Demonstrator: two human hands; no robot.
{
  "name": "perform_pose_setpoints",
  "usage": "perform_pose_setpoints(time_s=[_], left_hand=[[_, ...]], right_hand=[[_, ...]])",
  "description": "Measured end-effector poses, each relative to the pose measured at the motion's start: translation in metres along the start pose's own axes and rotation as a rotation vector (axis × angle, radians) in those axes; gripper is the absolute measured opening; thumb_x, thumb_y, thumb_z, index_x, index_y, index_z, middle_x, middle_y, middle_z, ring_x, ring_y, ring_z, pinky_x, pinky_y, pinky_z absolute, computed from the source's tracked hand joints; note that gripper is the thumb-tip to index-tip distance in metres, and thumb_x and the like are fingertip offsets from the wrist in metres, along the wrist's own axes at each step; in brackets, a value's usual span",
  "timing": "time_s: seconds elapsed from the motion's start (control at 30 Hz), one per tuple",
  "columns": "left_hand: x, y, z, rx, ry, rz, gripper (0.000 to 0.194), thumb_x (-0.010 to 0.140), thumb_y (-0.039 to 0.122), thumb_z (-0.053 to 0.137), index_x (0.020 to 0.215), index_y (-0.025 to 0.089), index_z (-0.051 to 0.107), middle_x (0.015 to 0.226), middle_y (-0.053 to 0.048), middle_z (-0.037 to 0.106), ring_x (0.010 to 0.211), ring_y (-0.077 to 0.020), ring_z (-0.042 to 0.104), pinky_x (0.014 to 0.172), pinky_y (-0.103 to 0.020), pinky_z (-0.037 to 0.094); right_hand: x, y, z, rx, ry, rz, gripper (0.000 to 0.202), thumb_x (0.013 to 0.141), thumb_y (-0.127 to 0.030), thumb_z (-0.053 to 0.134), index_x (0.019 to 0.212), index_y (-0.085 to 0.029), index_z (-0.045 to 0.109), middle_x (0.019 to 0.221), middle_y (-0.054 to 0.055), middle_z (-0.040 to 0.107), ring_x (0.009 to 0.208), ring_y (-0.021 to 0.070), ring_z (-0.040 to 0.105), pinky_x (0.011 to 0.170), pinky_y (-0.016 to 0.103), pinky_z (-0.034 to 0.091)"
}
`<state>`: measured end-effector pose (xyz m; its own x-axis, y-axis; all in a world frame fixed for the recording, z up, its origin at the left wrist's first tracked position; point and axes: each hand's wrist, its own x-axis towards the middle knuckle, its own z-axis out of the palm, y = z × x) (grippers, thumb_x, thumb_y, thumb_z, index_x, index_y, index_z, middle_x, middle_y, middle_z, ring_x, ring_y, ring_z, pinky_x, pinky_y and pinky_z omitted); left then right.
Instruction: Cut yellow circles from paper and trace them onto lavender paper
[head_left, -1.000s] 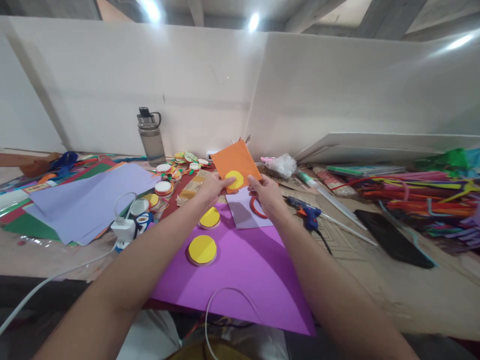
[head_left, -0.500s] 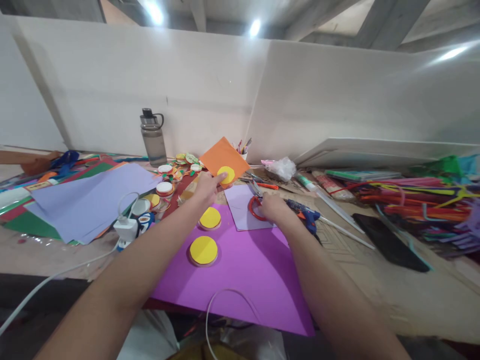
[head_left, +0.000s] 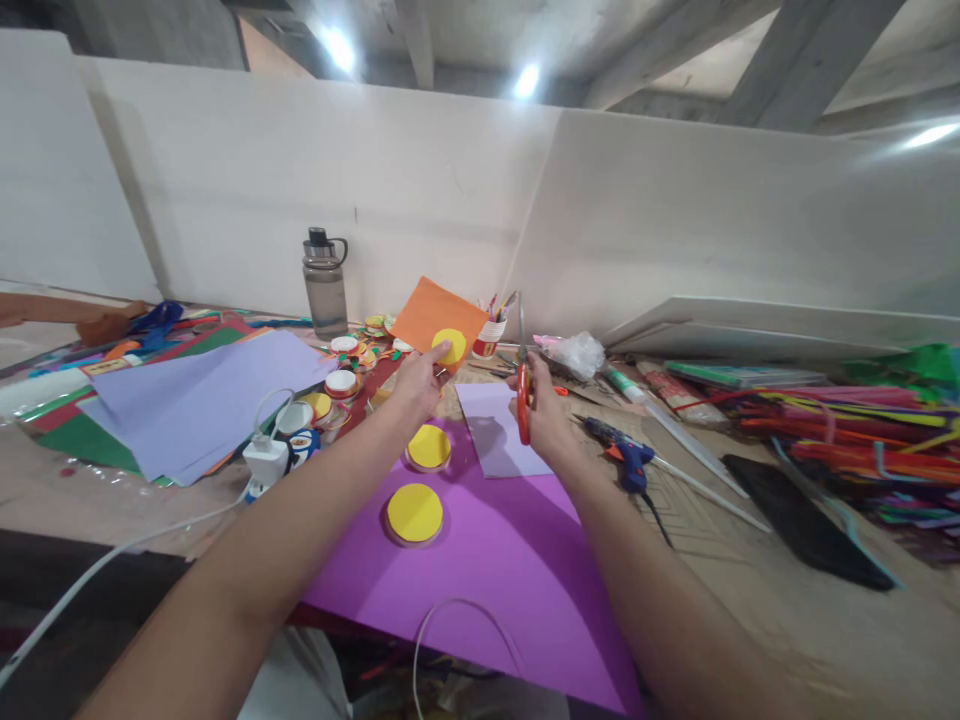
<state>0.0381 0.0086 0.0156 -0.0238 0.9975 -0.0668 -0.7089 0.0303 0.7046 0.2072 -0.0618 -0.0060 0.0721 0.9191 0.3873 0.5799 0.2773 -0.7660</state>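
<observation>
My left hand pinches an orange paper square together with a yellow disc, the thumb lying on the disc. In my right hand are red-handled scissors, blades pointing up, apart from the orange paper. Beneath the hands, a lilac sheet overlaps a large purple sheet. Two yellow-topped round pieces, one nearer and one farther, rest on the purple sheet.
A water bottle and a pen cup stand at the back. Lilac papers and a white plug are on the left. A glue gun, a black phone-like slab and colourful pipe cleaners lie right.
My right hand has picked the scissors up off the lilac sheet and turned them upright. My left hand still holds the orange paper and disc; the view has shifted slightly.
</observation>
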Motion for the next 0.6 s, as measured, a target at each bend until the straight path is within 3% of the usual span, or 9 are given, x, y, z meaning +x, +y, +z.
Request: perform_pose_setpoints(time_s=[0.1,0.23,0.43,0.6], left_hand=[[-0.001,0.002,0.003,-0.041,-0.023,-0.001,0.019,0.071,0.010,0.074,0.086,0.014,0.064,0.070,0.000,0.069,0.057,-0.0078,0.062,0.054,-0.018,0.048],[-0.004,0.005,0.009,-0.098,-0.037,0.022,0.019,0.071,0.009,0.073,0.087,0.015,0.065,0.070,0.000,0.070,0.061,-0.0092,0.064,0.057,-0.019,0.049],[-0.012,0.008,0.016,-0.117,0.030,0.067,0.023,0.074,0.008,0.071,0.095,0.016,0.067,0.074,0.000,0.071,0.063,-0.0100,0.064,0.060,-0.020,0.050],[-0.017,0.009,0.019,-0.127,0.037,0.101,0.024,0.073,0.010,0.073,0.095,0.017,0.067,0.072,0.001,0.069,0.060,-0.0085,0.062,0.059,-0.019,0.048]], right_hand=[[-0.009,-0.012,0.008,0.182,-0.044,0.022,0.064,0.072,-0.025,0.053,0.134,-0.022,0.038,0.092,0.004,0.059,0.079,0.0186,0.058,0.069,0.033,0.051],[-0.017,-0.024,0.013,0.191,-0.103,0.066,0.050,0.078,-0.036,0.055,0.124,-0.022,0.043,0.073,-0.003,0.050,0.062,0.0150,0.050,0.059,0.030,0.046],[-0.023,-0.036,0.017,0.199,-0.127,0.045,0.051,0.081,-0.049,0.057,0.120,-0.020,0.043,0.079,0.000,0.055,0.070,0.0168,0.054,0.065,0.031,0.048],[-0.022,-0.030,0.016,0.202,-0.111,0.041,0.052,0.083,-0.054,0.055,0.121,-0.020,0.045,0.087,0.003,0.061,0.073,0.0169,0.058,0.063,0.029,0.048]])
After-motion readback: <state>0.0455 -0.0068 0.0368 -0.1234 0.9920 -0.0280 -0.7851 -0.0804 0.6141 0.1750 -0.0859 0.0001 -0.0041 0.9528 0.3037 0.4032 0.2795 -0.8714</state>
